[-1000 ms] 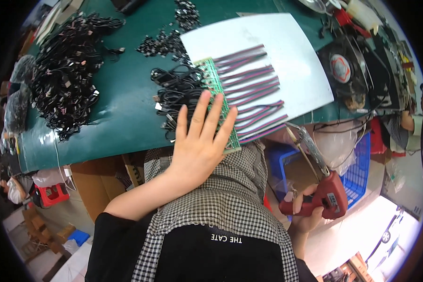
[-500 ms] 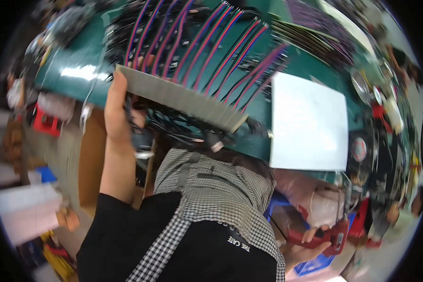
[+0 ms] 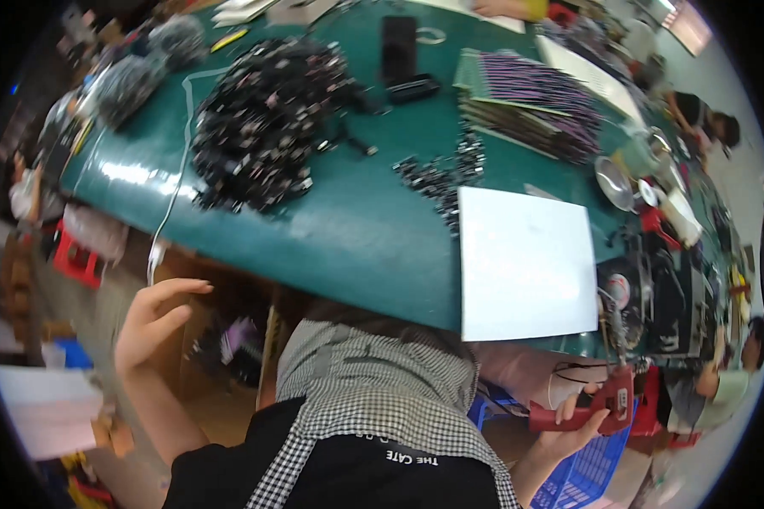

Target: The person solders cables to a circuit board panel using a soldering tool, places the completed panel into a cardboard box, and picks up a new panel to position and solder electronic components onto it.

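Clenched around the handle of a red glue gun (image 3: 601,405), the right hand (image 3: 569,424) sits below the near edge of the green table (image 3: 356,229), toward its right corner, with the gun's nozzle pointing up toward the table edge. Left hand (image 3: 148,318): released and holding nothing, fingers spread and slightly curled, raised in the air off the near-left edge of the table, well apart from everything on it. White sheet (image 3: 526,263): lies flat at the near edge of the table, right of centre, its near-right corner close above the glue gun. Heap of black cable pieces (image 3: 267,123): occupies the left half of the table, toward the far side. Scatter of small black connectors (image 3: 446,174): runs from the middle of the table to the far edge of the white sheet. Stack of boards strung with purple and red wires (image 3: 526,93): rests near the far-right edge. Dark phone (image 3: 397,47): lies at the far edge, beside the heap. Blue crate (image 3: 594,467): stands on the floor below the right hand. Checked apron (image 3: 373,399): covers the person's lap at the bottom centre.
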The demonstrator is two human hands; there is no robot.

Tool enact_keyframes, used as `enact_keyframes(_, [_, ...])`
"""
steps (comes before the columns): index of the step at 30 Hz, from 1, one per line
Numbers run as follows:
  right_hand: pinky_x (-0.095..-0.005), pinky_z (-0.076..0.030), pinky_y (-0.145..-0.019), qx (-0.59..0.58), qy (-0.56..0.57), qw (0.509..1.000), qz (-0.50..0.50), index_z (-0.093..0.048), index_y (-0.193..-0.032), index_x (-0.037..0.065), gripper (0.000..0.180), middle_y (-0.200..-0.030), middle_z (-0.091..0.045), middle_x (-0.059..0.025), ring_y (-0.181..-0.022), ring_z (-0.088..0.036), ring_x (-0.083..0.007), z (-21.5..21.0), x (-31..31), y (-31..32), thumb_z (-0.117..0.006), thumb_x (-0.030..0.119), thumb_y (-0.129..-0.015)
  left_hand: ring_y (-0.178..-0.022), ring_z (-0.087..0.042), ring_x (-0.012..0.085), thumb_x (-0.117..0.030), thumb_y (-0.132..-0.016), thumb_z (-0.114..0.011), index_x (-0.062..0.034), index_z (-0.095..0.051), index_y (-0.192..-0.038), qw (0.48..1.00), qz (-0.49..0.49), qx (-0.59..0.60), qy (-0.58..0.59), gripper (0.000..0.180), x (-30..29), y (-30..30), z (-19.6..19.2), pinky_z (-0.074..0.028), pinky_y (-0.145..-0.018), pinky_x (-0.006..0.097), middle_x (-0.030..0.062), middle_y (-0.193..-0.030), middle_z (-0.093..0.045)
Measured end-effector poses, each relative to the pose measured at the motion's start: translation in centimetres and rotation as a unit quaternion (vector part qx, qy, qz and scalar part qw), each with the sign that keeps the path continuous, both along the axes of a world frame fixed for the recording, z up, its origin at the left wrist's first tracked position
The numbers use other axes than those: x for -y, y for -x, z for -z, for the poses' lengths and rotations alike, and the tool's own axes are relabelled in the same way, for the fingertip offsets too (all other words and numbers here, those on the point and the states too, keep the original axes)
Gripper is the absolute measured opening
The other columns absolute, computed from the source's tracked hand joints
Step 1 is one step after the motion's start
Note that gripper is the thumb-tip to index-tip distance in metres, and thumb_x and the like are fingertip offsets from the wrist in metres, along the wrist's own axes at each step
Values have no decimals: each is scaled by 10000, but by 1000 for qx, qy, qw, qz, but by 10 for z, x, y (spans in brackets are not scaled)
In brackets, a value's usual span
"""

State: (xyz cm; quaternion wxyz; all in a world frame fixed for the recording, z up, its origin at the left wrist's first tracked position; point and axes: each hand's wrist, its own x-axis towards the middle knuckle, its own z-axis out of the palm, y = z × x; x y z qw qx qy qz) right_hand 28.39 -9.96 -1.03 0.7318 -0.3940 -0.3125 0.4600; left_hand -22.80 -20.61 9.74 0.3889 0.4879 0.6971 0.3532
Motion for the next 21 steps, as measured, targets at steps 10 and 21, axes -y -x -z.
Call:
enact_keyframes(10, [-179,-346,-366,-19,6,995,100,-354,-1194,5,428,-996,-508,-90,-493,-422,-82,-6,32,-22,-416,346,-942,-1345,-147,356,-415,-656,-737,-63,-171,-1405,816,159,-468,-300,1002,-442,-172,65,-191,-1043,551,204,-1450,-157])
enact_keyframes(21, [-182,-351,-386,-15,17,987,162,-393,-1151,-13,393,-985,-515,-98,-521,-453,-85,-5,34,-29,-421,318,-940,-1137,-461,383,-144,-860,-477,-29,-302,-1347,690,240,-611,-303,531,-481,-205,68,-392,-929,417,230,-1266,-446])
